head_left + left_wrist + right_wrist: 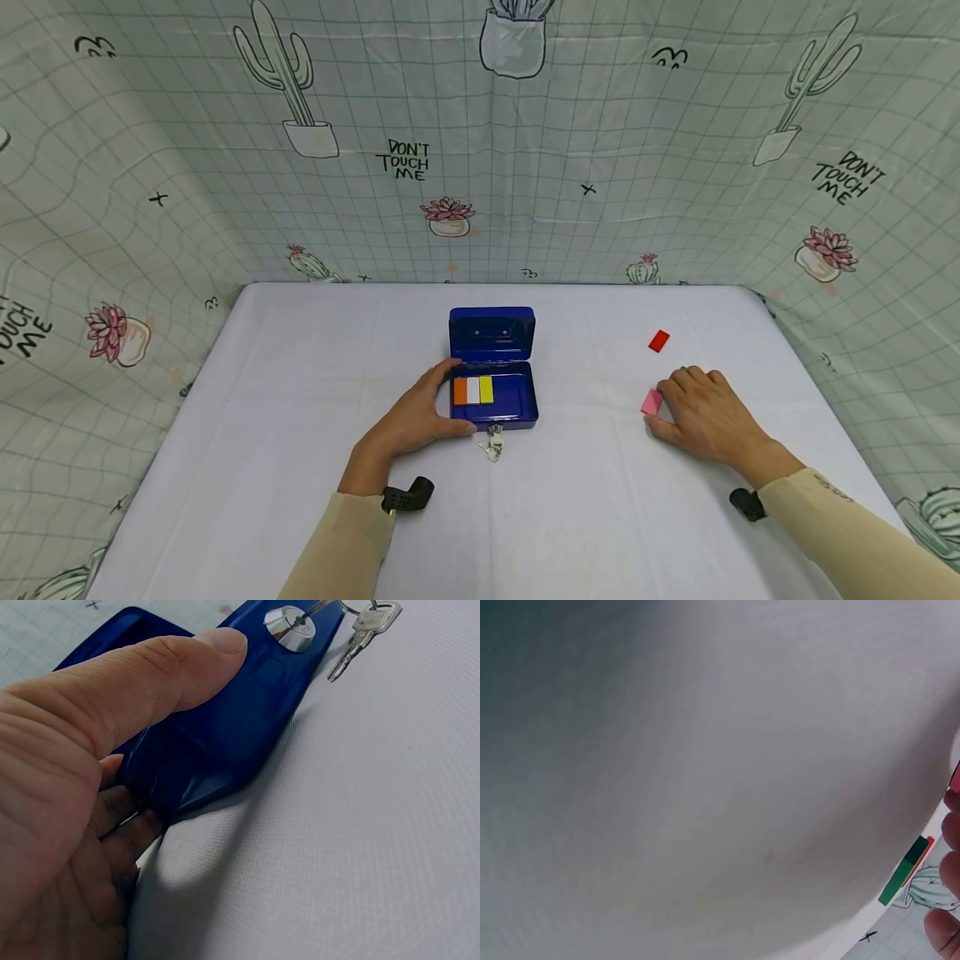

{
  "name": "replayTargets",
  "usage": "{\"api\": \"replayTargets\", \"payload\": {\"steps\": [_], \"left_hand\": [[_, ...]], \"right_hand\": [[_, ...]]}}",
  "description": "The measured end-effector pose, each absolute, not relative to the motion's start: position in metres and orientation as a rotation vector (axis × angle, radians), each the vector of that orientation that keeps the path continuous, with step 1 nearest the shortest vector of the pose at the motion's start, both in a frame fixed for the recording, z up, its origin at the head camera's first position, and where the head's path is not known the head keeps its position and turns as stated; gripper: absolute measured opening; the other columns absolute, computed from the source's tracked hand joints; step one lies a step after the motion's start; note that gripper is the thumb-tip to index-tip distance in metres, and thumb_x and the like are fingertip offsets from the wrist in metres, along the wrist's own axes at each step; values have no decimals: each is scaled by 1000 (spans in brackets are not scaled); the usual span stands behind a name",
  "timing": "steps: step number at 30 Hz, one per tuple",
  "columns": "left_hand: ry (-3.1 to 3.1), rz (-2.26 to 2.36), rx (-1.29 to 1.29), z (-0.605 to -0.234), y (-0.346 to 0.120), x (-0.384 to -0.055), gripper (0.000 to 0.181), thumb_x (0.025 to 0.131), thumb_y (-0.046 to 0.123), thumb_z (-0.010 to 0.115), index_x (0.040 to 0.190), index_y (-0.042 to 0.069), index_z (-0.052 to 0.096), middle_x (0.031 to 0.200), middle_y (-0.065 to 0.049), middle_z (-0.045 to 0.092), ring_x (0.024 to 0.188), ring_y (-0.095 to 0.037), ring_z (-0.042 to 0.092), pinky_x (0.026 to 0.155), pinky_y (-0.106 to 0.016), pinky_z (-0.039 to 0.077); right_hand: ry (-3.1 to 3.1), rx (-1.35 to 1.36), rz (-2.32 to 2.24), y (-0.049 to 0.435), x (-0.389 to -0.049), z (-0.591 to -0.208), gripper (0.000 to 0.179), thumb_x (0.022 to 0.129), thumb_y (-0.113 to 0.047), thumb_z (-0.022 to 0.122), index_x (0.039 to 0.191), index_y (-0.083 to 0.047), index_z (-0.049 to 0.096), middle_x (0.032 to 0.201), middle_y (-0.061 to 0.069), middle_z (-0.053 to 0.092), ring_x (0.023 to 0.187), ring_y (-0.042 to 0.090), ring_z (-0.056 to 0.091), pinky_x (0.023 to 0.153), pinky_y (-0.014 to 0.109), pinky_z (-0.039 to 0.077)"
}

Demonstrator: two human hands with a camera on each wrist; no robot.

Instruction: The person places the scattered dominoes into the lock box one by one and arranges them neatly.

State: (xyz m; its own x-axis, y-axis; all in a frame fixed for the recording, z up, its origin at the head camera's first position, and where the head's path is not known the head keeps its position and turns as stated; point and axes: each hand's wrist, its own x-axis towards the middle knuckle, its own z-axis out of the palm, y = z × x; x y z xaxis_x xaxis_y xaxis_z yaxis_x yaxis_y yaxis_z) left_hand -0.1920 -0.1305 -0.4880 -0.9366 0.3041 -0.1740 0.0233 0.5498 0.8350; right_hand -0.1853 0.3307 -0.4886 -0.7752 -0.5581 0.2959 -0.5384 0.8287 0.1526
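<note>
A small blue metal cash box (517,417) stands on the table with its lid raised. Inside, at its left, an orange block (460,392), a white block (473,391) and a yellow block (487,390) lie side by side. My left hand (420,415) grips the box's left end, thumb along the front near the lock (291,628), other fingers around the side and back corner. Over to the right, my right hand (701,417) pinches a pink block (652,402) between thumb and fingertips, low over the table. Only the fingertips (951,874) show in the right wrist view.
Keys (492,447) hang from the lock at the box front. A red block (659,341) lies beyond my right hand. A green block (904,871) shows in the right wrist view, mostly hidden by the hand from above. White cloth (300,375) covers the table; patterned curtain (525,125) surrounds it.
</note>
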Motion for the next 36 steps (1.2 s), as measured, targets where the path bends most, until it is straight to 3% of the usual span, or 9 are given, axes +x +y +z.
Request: {"api": "replayTargets", "payload": {"steps": [36], "left_hand": [[2491, 1329, 263, -487, -131, -192, 112, 75, 40, 95, 166, 29, 30, 174, -10, 27, 160, -38, 27, 124, -70, 24]], "right_hand": [[-2666, 841, -76, 330, -185, -487, 37, 84, -39, 72, 97, -4, 66, 90, 9, 62, 84, 27, 54, 71, 41, 38]]}}
